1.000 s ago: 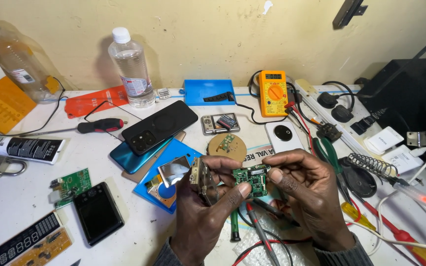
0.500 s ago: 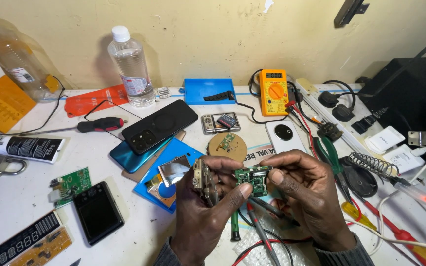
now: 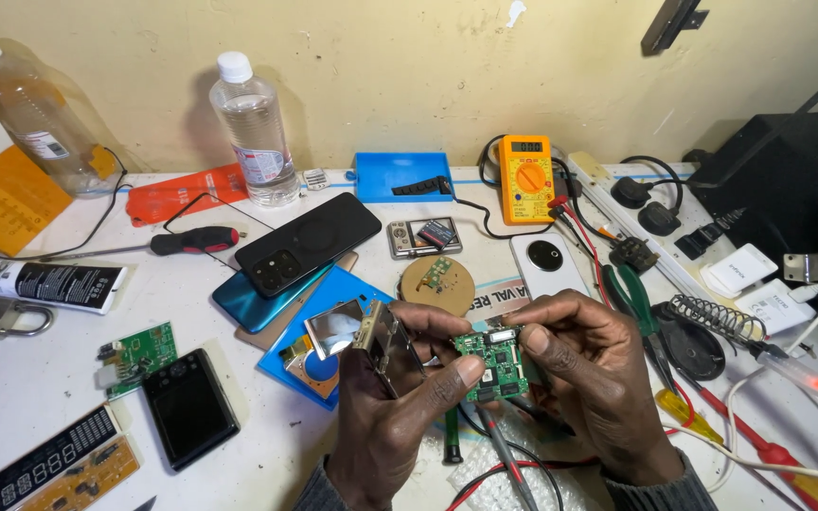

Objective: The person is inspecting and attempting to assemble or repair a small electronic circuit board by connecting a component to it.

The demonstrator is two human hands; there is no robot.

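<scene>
We have a single view, worn on the head, looking steeply down and forward over the cluttered white worktable [image 3: 11,397] to the yellowish plaster wall [image 3: 409,66] behind it. It sits close: our left hand [image 3: 395,416] and right hand [image 3: 589,378] fill the lower centre.

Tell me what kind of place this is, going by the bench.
Most likely a small electronics or phone repair bench. The hands hold a small green circuit board over a cluttered white table, with a yellow multimeter, a coiled soldering iron stand and stacked phones nearby.
</scene>
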